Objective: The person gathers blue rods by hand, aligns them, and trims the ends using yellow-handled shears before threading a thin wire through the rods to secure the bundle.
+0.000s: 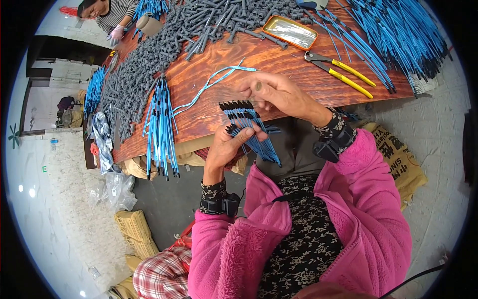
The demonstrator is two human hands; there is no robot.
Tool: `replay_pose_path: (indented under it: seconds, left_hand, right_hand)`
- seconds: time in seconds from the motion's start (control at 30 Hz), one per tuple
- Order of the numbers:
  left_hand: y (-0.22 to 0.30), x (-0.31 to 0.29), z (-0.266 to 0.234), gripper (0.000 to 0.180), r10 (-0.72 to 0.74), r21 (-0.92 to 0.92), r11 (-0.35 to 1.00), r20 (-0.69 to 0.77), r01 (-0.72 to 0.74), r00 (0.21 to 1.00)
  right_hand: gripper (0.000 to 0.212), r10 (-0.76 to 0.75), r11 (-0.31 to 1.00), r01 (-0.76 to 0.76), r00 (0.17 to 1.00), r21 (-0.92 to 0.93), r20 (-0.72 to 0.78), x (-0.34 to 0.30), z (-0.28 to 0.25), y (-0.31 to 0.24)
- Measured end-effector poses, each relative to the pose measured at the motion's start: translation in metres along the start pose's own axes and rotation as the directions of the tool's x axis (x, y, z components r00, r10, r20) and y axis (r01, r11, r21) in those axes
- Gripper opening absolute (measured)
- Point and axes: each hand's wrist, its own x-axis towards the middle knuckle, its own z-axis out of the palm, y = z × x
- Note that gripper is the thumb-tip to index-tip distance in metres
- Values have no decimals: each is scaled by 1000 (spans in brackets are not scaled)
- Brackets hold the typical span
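My left hand [230, 145] is closed around a small bundle of blue rods with black ends [261, 147], held in front of the table's edge. Their black upper tips line up in a slanting row. Just above that row, my right hand [284, 97] has its thumb and fingers curled together. Faint thin lines like wire run beside the tips and my right fingers, but what that hand pinches is too fine to make out. On the wooden table [199, 82] beyond my hands lies a twisted light-blue strip [204, 89].
Grey plastic screw-like pieces [144, 65] are heaped across the table. Yellow-handled pincers [343, 74] lie right, beside a tray of thin silver pins [291, 32]. Blue rods hang over the near edge [162, 129]; more are piled far right [398, 35]. A gloved co-worker's hand [116, 33] is far left.
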Motion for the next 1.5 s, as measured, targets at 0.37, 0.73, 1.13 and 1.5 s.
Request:
replay_pose_path:
  seconds: [0.37,0.73,1.13,1.5]
  left_hand:
    - [-1,6,-1,19,35,2,999,-17,-35,999]
    - [-1,7,-7,21,43,6,999,-22,-43,999]
    - [-4,7,-8,21,32,10,999,-19,-32,999]
    - [-6,7,-5,18,36,-15,999,-89,-37,995]
  right_hand:
    - [13,-113,977,85,984,-197,-136,-6,-1,15]
    - [13,-462,784,336,877,-522,-131,-12,12,-4]
    - [4,-339,853,241,930,-463,-140,-11,17,1]
    - [16,-7,994,26,984,104,-179,-21,22,27]
